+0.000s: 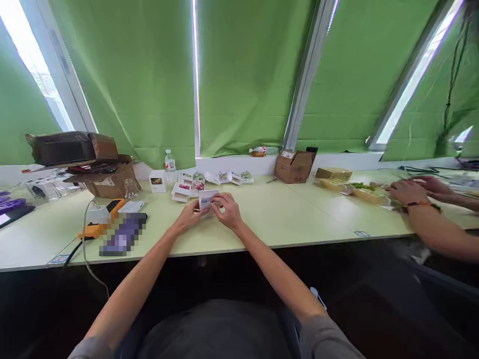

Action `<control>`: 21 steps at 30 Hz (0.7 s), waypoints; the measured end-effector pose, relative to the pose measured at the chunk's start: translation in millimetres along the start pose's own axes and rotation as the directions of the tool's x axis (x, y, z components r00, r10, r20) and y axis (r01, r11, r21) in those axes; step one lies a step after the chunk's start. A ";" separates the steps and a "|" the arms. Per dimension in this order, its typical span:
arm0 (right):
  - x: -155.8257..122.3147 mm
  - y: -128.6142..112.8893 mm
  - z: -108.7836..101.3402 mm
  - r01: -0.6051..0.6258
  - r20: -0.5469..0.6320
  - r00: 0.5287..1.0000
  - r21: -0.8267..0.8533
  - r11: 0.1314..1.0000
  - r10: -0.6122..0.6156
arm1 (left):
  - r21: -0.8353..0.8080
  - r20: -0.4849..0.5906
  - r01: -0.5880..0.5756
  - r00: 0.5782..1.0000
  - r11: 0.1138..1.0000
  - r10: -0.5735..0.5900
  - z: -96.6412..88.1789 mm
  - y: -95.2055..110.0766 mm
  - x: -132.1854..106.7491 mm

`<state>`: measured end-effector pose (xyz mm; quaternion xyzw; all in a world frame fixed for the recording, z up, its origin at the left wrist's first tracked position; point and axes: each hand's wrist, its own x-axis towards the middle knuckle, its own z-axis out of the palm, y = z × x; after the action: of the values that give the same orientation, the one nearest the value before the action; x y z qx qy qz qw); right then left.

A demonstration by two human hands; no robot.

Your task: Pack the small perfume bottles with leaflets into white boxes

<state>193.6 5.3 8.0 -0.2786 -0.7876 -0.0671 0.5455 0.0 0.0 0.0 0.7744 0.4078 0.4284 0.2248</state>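
Here, my left hand [190,217] and right hand [227,210] are close together, fingers clamped on a small white printed piece [205,199] between them; I can't tell whether it is a box or a folded card. It sits over the pale surface [269,219], just in front of some white printed cards [183,187]. Behind those, to the left, a white box [157,181] stands beside a clear bottle [169,162]. An open cardboard box [294,168] sits farther right.
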 end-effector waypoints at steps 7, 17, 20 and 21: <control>-1.6 2.5 0.2 -0.065 0.023 0.998 0.033 0.997 0.064 | 0.122 -0.221 -0.165 0.957 0.979 0.189 -1.2 -5.9 2.7; -0.4 2.7 0.4 -0.119 0.065 0.991 0.050 0.992 0.115 | 0.292 -0.228 -0.254 0.918 0.922 0.325 -1.1 -4.1 1.6; -1.1 2.9 0.8 -0.141 0.078 0.988 0.044 0.989 0.137 | 0.222 -0.290 -0.191 0.923 0.956 0.252 0.0 -5.1 2.7; -1.4 2.8 1.0 -0.148 0.079 0.986 0.043 0.988 0.145 | 0.199 -0.301 -0.165 0.928 0.966 0.221 0.1 -5.2 3.0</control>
<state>194.6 7.6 5.7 -0.3246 -0.7866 0.0030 0.5252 -1.3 5.5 -2.2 0.7472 0.3954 0.5323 0.0454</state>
